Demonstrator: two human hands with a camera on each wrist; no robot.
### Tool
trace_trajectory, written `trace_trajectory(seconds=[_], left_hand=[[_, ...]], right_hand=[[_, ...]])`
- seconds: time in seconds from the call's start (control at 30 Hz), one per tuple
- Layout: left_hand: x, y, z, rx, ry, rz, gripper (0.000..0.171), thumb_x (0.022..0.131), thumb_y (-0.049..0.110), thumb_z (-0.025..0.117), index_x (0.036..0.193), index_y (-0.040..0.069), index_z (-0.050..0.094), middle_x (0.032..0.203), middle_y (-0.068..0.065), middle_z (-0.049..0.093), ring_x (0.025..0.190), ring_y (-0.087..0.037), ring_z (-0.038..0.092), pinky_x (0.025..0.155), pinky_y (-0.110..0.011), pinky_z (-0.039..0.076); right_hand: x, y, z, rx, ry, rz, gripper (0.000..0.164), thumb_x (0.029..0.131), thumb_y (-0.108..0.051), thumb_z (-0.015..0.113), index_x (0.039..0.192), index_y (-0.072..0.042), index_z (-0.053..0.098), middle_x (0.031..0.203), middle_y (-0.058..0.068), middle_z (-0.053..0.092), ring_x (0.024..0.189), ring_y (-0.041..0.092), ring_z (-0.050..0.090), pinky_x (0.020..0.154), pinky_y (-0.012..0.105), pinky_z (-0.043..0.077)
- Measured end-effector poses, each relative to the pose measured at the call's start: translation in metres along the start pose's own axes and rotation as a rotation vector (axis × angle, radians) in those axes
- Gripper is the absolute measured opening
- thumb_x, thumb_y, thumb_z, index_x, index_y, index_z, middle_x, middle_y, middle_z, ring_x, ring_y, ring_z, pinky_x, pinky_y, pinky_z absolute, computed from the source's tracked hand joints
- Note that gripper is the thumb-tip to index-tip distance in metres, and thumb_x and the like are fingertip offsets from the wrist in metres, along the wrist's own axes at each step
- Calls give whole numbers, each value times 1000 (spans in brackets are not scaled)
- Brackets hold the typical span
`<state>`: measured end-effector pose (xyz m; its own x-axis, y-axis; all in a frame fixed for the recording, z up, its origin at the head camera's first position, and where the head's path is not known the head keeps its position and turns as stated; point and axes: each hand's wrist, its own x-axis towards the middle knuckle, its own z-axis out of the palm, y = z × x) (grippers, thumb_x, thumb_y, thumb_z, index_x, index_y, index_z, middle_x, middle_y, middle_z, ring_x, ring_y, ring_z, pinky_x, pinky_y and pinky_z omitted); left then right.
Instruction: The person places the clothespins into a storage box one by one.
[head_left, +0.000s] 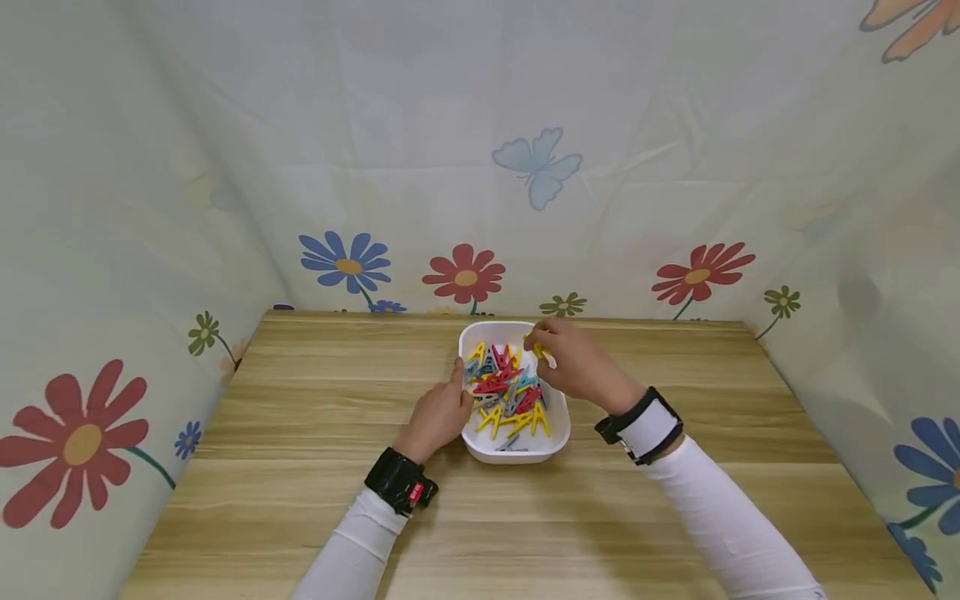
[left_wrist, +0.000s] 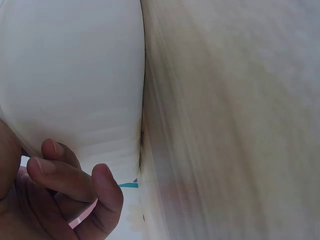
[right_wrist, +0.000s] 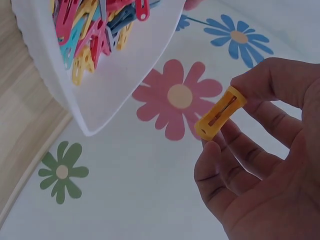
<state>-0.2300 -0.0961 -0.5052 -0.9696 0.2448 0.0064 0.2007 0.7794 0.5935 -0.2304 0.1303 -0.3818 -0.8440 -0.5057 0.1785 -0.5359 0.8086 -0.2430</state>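
A white plastic bin (head_left: 555, 435) holds a heap of clothespins (head_left: 510, 387) in red, yellow, grey and blue. At its left side my left hand (head_left: 438, 412) grips the rim. In the left wrist view, curled fingers (left_wrist: 65, 172) lie against the outside of the bin wall (left_wrist: 75, 65). Over the far right corner of the bin, my right hand (head_left: 573, 358) pinches a yellow clothespin (right_wrist: 220, 114) between thumb and fingertips. The right wrist view shows this clothespin held apart from the heap (right_wrist: 97, 30).
The bin stands on a wood-grain table (head_left: 337, 367), near its back edge. A flower-printed cloth (head_left: 405, 167) hangs behind the table and along both sides. Both wrists wear black straps with cameras.
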Motion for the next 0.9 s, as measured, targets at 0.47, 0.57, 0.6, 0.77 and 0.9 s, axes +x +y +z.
trace_trajectory(seconds=[0.47, 0.57, 0.6, 0.77, 0.9], left_hand=[[-1, 2, -2, 36, 43, 44, 67, 97, 18, 51, 154, -4, 23, 67, -9, 58, 55, -17, 51, 50, -33, 39], [-2, 3, -3, 52, 57, 48, 67, 96, 18, 52, 153, -5, 24, 71, -11, 60, 58, -18, 52, 52, -33, 40], [-2, 3, -3, 52, 58, 46, 67, 96, 18, 52, 153, -5, 24, 70, -11, 60, 58, -18, 52, 52, -33, 40], [-3, 3, -3, 31, 51, 41, 67, 96, 17, 52, 153, -5, 23, 66, -7, 56, 55, -17, 51, 49, -32, 38], [-3, 3, -3, 12, 36, 33, 67, 97, 17, 51, 154, -5, 22, 62, -4, 52, 51, -15, 49, 46, -31, 37]], right_hand=[[1, -11, 14, 19, -74, -49, 24, 86, -7, 70, 110, -8, 71, 118, 11, 60, 95, 23, 62, 82, 38, 55], [1, -14, 15, 14, -88, -62, 24, 86, -7, 70, 109, -8, 71, 119, 11, 60, 96, 23, 62, 83, 37, 55], [1, -15, 16, 9, -95, -63, 24, 86, -8, 71, 109, -9, 71, 119, 10, 60, 96, 22, 62, 84, 37, 55], [1, -19, 20, 6, -140, -51, 25, 86, -10, 72, 111, -10, 71, 120, 10, 60, 100, 22, 62, 87, 36, 55], [0, -21, 23, 24, -157, -54, 32, 87, -12, 73, 118, -11, 69, 124, 11, 60, 104, 24, 62, 91, 39, 55]])
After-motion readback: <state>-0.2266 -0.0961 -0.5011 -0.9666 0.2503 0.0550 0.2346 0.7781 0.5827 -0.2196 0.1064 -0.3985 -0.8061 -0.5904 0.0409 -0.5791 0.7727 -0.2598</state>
